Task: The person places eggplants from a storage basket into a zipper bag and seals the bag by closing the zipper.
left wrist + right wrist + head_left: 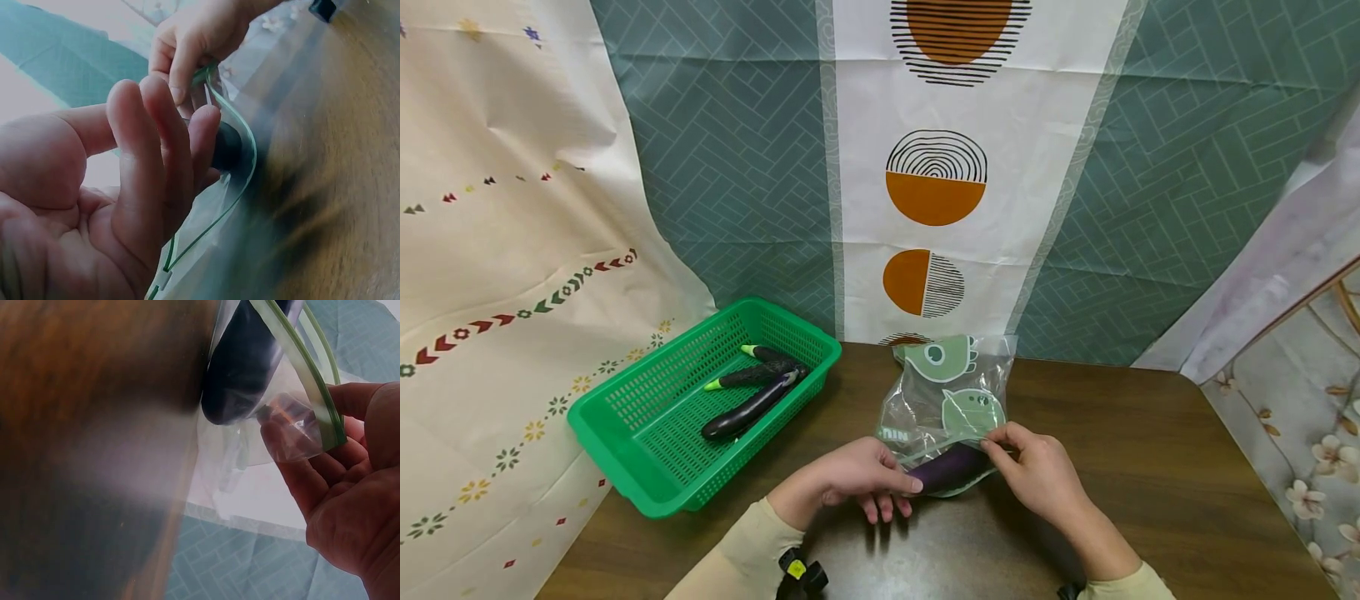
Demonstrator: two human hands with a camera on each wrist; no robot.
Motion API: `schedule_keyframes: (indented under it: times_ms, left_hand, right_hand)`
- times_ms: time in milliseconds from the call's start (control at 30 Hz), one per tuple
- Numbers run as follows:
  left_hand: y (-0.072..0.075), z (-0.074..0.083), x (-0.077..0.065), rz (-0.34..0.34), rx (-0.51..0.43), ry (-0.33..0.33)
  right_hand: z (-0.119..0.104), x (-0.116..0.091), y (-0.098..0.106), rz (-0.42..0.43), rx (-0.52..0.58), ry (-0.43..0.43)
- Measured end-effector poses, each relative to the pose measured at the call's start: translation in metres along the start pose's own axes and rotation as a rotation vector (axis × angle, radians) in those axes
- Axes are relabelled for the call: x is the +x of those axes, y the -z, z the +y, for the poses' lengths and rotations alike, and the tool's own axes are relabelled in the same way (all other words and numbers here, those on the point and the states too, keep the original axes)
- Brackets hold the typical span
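Note:
A dark purple eggplant (953,469) lies slantwise in the mouth of a clear zip bag (917,412) printed with green animal shapes. My left hand (868,479) holds the eggplant's left end, the thumb on top of it. Its other fingers hang loosely below, and in the left wrist view they partly hide the eggplant (226,147). At the right side of the mouth, my right hand (1037,471) pinches the bag's green-edged rim (331,419). The eggplant's rounded end (234,381) shows through the plastic in the right wrist view.
To the left stands a green plastic basket (617,433) with several eggplants (751,410) at its right side. The wooden table (1120,467) meets a patterned cloth (1075,317) along the back. A floral cloth (1300,400) hangs at the right edge.

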State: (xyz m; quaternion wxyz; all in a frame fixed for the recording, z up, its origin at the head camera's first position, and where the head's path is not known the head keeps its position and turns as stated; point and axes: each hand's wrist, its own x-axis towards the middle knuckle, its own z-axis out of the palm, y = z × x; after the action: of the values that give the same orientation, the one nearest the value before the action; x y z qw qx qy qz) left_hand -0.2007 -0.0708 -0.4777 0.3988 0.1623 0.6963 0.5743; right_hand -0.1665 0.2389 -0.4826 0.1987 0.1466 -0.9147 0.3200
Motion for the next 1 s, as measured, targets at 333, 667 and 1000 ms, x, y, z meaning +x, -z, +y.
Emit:
schedule_keyframes:
  times_ms: [333,667,1000]
  left_hand:
    - [0.001,0.0,0.005,-0.05,-0.258,0.026]
    - [-0.006,-0.002,0.008,0.05,-0.343,-0.017]
    - [-0.018,-0.006,0.017,0.141,-0.478,-0.059]
  right_hand:
    - [0.0,0.0,0.001,0.015,-0.007,-0.006]
    - [-0.001,-0.001,0.002,0.074,0.01,0.075]
    - [-0.002,-0.001,0.001,0.098,0.028,0.123]
